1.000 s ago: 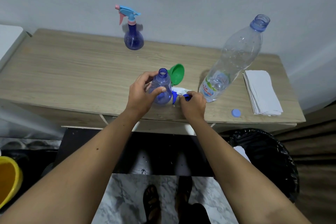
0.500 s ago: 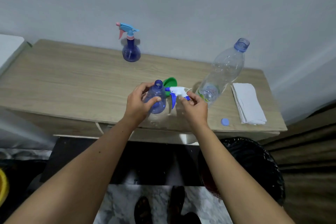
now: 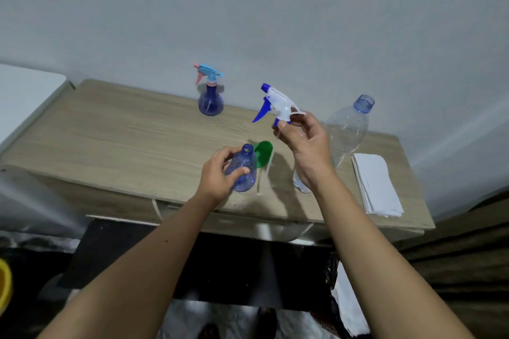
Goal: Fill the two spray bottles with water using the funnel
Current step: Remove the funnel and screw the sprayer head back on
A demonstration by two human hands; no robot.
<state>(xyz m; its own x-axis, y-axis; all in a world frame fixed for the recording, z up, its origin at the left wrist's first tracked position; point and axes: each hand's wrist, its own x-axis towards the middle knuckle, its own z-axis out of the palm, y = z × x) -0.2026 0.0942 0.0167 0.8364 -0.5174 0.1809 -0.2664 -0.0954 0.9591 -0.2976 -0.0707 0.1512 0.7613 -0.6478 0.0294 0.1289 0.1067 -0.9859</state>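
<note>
My left hand [image 3: 217, 176] grips a small blue spray bottle [image 3: 242, 170] with an open neck, standing near the front edge of the wooden table [image 3: 110, 140]. My right hand [image 3: 305, 140] pinches the white and blue spray head [image 3: 275, 104] by its collar, raised well above the table, its thin tube hanging below. A green funnel [image 3: 263, 154] lies on its side just behind the open bottle. A second blue spray bottle [image 3: 210, 99] with a light blue and pink head stands at the back. A large clear water bottle [image 3: 348, 129], uncapped, stands behind my right hand.
A folded stack of white paper towels [image 3: 376, 184] lies at the table's right end. A black-lined bin [image 3: 338, 283] sits on the floor under the right side, a yellow tub [image 3: 4, 286] at the far left. A white surface [image 3: 24, 96] adjoins the table's left.
My right hand has lifted the spray head up from the table beside the open bottle into the air. The left hand keeps its grip on the bottle. The camera has tilted upward.
</note>
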